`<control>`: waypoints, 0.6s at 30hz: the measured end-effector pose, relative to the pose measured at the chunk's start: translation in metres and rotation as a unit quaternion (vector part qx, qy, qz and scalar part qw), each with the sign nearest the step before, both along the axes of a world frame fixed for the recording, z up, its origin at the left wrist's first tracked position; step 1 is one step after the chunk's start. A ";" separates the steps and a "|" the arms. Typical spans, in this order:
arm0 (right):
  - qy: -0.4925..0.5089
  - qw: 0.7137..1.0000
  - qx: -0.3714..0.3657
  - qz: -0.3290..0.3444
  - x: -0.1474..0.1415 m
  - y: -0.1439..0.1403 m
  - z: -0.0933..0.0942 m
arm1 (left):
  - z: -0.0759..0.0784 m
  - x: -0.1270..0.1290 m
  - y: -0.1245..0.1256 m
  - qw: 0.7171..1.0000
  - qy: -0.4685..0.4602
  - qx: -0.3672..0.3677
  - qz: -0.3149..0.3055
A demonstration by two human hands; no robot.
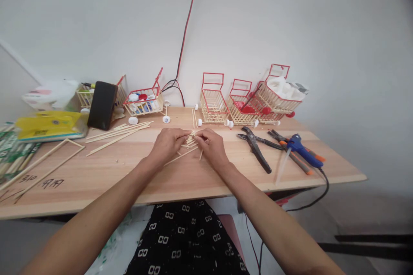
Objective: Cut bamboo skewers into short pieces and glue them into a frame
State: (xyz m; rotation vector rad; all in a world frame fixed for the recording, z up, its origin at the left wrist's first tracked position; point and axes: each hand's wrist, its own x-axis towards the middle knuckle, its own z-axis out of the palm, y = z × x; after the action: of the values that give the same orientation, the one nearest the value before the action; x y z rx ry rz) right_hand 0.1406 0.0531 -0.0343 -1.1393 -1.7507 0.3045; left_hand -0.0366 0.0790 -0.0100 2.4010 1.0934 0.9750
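Note:
My left hand (pixel 167 147) and my right hand (pixel 213 148) meet over the middle of the table, fingers pinched together. Between the fingertips is a small cluster of short wooden sticks (pixel 191 141), partly hidden by my hands. Which single stick each hand grips is too small to make out. A longer thin stick (pixel 180 156) slants out under my left hand. Just beyond my hands, two short sticks (pixel 194 118) lie beside a small stick-built cart (pixel 214 105) with a red-edged rim and handle.
More stick carts stand along the wall, one cart (pixel 144 101) full of bottle caps. At right lie black cutters (pixel 256 150), orange-handled pliers (pixel 300 162) and a blue glue gun (pixel 303 151). Loose sticks (pixel 121 134), a phone (pixel 102 105) and a yellow packet (pixel 50 124) are at left.

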 end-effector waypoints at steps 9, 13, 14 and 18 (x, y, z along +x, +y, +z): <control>0.000 1.000 -0.002 -0.003 -0.001 -0.001 0.001 | 0.000 0.000 0.000 1.000 -0.003 0.003 0.000; 0.001 1.000 -0.004 -0.005 0.000 -0.001 0.001 | 0.000 -0.001 0.000 1.000 0.007 0.005 -0.003; 0.001 1.000 -0.003 -0.005 -0.001 -0.001 0.001 | 0.000 -0.001 -0.001 1.000 0.008 0.004 -0.003; 0.003 1.000 -0.002 -0.003 -0.001 -0.001 0.001 | 0.001 -0.001 -0.001 1.000 0.009 0.001 -0.002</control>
State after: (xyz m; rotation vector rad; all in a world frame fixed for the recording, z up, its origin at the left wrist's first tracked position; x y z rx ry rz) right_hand 0.1397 0.0523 -0.0336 -1.1448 -1.7422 0.3076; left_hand -0.0373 0.0778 -0.0095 2.4170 1.0931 0.9554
